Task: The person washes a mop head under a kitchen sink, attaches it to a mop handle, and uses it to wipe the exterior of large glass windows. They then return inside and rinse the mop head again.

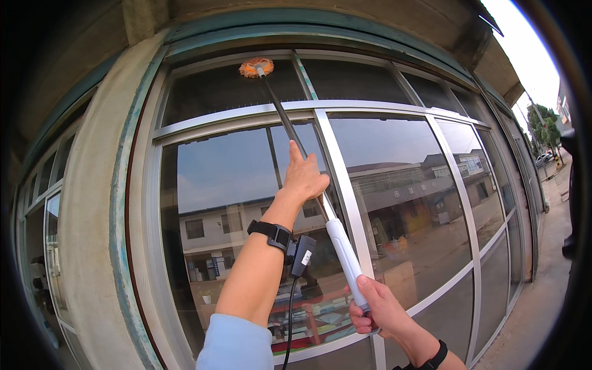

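Observation:
My left hand [305,175] grips the dark metal pole [280,107] of a long-handled mop partway up, its index finger laid along the shaft. Lower down, my right hand [377,305] is wrapped around the end of the white plastic handle [344,259]. The pole slants up and to the left. At its top, the round orange chenille mop head [255,68] is against or just in front of the dark upper window pane [217,92], near the top frame; contact cannot be made out. Large lower panes [393,152] reflect buildings and sky.
Aluminium frame bars [342,162] divide the window. A concrete pillar [97,185] stands at left, under an overhang [323,11]. A black device [303,256] with a cable [290,319] is strapped at my left wrist. Pavement [550,240] runs along the right.

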`<state>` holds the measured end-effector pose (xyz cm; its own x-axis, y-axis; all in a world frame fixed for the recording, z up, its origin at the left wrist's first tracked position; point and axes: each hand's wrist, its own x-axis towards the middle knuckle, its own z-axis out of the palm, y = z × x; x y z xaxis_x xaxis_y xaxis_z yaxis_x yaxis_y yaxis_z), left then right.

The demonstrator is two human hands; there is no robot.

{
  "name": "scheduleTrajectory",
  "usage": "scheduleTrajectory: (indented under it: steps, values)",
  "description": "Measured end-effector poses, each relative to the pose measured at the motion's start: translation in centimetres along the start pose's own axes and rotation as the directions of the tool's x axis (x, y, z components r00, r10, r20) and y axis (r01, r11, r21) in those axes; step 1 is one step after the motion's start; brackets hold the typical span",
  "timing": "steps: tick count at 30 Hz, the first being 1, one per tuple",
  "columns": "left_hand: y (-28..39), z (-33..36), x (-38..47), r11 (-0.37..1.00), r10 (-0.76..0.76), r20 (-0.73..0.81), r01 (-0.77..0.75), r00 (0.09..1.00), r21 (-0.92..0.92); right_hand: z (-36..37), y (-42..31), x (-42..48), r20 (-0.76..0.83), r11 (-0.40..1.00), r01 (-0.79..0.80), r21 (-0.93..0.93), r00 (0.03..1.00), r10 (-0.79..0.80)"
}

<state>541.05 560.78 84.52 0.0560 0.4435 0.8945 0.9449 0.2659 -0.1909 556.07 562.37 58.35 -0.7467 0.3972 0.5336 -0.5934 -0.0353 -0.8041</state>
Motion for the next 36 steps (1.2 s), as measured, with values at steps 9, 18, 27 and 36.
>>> scheduleTrajectory:
  steps: [9, 18, 27, 36]
  values:
    - [6.7, 2.6, 0.3, 0.952, 0.177, -0.017, -0.167, 0.984, 0.258, -4.4, -0.9, -3.5, -0.050, 0.997, -0.045, 0.056, 0.998, 0.048]
    - [4.3, 2.5, -9.9, 0.855, 0.496, 0.060, -0.499, 0.866, 0.142, -3.0, 5.6, -11.1, -0.080, 0.976, -0.201, -0.081, 0.978, 0.195]
    - [-9.1, -5.9, -7.6, 0.901, 0.339, -0.142, -0.277, 0.930, 0.333, 4.2, 2.2, -0.2, 0.120, 0.959, -0.187, -0.214, 0.969, 0.216]
    - [-6.1, -2.9, -6.3, 0.928, 0.286, -0.135, -0.239, 0.949, 0.285, -0.7, 1.8, -2.2, 0.054, 0.975, -0.118, -0.190, 0.990, 0.130]
